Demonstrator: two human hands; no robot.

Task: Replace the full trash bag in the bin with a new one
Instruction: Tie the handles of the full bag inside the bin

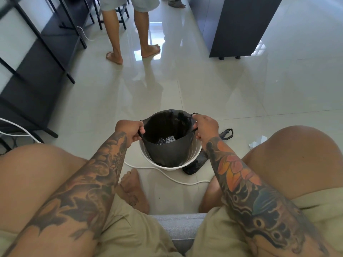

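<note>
Task early: black plastic trash bag [167,151] w/ rubbish inside sits partly raised in the round white plastic bin [169,165] on the tiled floor; a second black bag [196,164] lies beside bin, prob. the replacement. Left hand [130,129] & right hand [206,127] each closed on a bag handle, arms reaching down-forward, spreading mouth.

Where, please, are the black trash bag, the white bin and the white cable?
black trash bag [167,149], head view, front wall.
white bin [170,167], head view, near lower rim.
white cable [178,180], head view, stretch on floor.
</note>
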